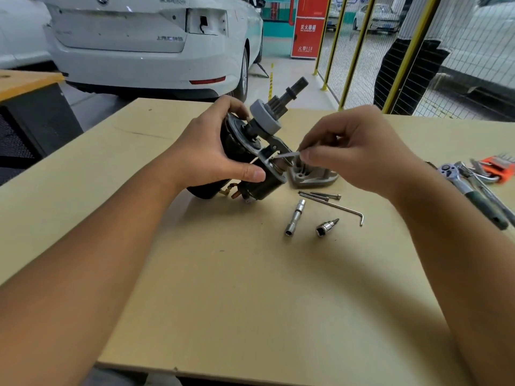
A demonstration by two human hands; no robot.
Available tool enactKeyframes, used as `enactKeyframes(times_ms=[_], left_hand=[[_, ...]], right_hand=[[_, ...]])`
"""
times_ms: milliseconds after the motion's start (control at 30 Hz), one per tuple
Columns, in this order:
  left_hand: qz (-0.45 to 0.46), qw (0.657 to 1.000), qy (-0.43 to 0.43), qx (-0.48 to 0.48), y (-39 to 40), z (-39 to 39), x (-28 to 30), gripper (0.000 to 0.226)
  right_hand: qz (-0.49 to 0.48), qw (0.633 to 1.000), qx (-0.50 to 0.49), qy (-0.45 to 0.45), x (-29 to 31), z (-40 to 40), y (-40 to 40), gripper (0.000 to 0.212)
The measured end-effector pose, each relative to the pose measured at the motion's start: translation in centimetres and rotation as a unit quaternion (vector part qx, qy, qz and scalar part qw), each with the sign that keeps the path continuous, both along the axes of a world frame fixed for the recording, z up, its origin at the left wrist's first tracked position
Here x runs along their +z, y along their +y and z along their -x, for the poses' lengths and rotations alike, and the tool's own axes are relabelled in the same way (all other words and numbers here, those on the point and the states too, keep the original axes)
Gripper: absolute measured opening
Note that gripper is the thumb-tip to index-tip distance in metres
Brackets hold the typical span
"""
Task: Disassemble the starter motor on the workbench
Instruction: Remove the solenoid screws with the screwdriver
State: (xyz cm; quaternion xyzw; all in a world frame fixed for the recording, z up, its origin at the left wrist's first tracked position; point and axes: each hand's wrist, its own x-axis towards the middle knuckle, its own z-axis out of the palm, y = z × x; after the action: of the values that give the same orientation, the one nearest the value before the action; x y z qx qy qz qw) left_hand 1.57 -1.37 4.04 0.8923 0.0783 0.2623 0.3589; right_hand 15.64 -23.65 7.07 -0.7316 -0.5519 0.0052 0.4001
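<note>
Starter motor [252,162] was held tilted above workbench [223,274], centre of frame, slightly upper. Dark cylindrical body was gripped at lower left end; shaft with pinion gear [289,91] was pointed toward upper right. Grey disc-shaped clutch collar [264,115] was seated below pinion. Silver end plate and shift fork were exposed near middle. Detached silver nose housing [313,175] was lying on workbench just right of motor. Two long through-bolts [320,195] were laid below housing.
</note>
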Motion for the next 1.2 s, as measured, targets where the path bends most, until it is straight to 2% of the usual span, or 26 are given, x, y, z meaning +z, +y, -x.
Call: enactKeyframes(times_ms=[67,300,733,1200], left_hand=[[-0.001,1.000,-0.006,-0.011,-0.1,0.0,0.0,0.091],[-0.013,1.000,-0.016,-0.019,-0.3,0.2,0.0,0.093],[-0.066,0.997,0.004,-0.035,-0.9,-0.1,0.4,0.097],[-0.048,0.999,0.001,-0.024,-0.8,0.0,0.4,0.096]], right_hand=[[-0.015,1.000,-0.006,0.000,0.2,0.0,-0.1,0.008],[0.029,1.000,0.011,0.005,0.0,0.5,0.1,0.010],[0.031,0.996,0.045,0.070,0.1,-0.3,-0.2,0.011],[0.035,0.997,0.027,0.064,-0.1,-0.2,-0.1,0.011]])
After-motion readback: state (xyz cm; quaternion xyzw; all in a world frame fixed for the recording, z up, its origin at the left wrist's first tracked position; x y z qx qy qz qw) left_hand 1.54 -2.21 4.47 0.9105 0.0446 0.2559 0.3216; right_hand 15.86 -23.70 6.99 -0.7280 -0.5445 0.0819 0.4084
